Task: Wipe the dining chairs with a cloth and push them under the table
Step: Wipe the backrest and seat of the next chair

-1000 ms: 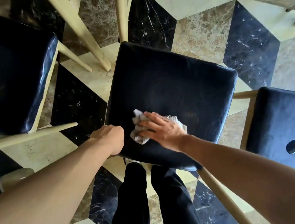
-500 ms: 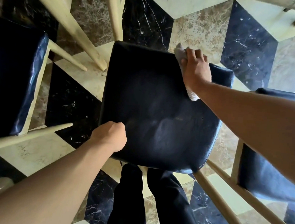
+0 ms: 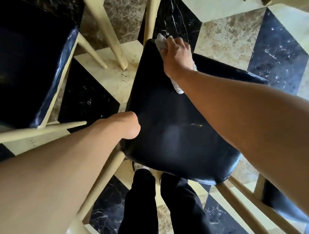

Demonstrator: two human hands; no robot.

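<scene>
Pressing the grey cloth [image 3: 161, 42] onto the far-left corner of the black chair seat [image 3: 176, 128], the right hand [image 3: 176, 54] has it bunched under its fingers; the left hand [image 3: 123, 126] grips the seat's near-left edge, fingers curled underneath.

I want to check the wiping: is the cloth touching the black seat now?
Touching. The head view shows the right hand pressing the cloth onto the far corner of the black seat.

Bare forearms, no sleeves; black trousers [image 3: 141, 204]; light shoe [image 3: 141, 166] peeking below seat
</scene>
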